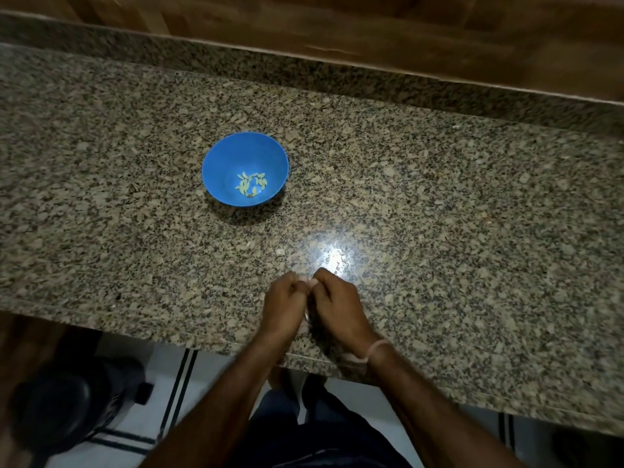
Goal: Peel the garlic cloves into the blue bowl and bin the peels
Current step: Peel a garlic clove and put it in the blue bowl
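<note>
Ok so both hands are parked together at the near edge of the granite counter [439, 214], roughly 6 o'clock in the head view. Left hand [283, 298] and right hand [337, 298] have their knuckles up and fingers curled in tight, with the fingertips meeting in the middle. There's a tiny pale bit [305, 282] pinched right where they touch. Honestly it's too small and blurry to say if it's a clove or just skin.

The blue bowl [229, 160] sits upright on the counter at about 11 o'clock from the hands, well apart from them. A little heap of peeled garlic cloves [251, 185] lies in the bottom, pale yellowish-green.

The right wrist has a thin pinkish band [374, 351] on it. There's a bright glare spot on the stone just past the fingertips, at 1 o'clock from them.

Down on the floor at about 8 o'clock from the hands there's a black bin [50, 410], pretty blurry, and I can't tell what's inside. The white tiles [141, 434] have dark stripes, and the person's dark trousers [320, 434] show at 6 o'clock. Brown wood panelling [405, 28] runs behind the counter at 12.
</note>
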A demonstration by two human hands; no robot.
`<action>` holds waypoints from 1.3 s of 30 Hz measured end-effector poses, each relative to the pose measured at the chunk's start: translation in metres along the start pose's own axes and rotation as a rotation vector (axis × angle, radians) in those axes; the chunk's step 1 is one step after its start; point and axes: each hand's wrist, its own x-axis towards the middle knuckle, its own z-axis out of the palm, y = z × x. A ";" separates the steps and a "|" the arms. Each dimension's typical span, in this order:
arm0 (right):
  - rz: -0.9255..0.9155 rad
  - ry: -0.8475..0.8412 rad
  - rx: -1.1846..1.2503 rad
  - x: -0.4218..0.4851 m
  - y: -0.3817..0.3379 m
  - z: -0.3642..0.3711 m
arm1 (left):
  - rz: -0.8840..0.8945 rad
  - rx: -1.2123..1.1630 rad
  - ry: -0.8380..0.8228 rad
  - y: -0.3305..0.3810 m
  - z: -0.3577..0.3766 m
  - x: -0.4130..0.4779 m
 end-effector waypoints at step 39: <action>0.091 0.085 0.231 -0.002 -0.017 -0.009 | 0.145 -0.075 -0.109 -0.009 -0.021 -0.003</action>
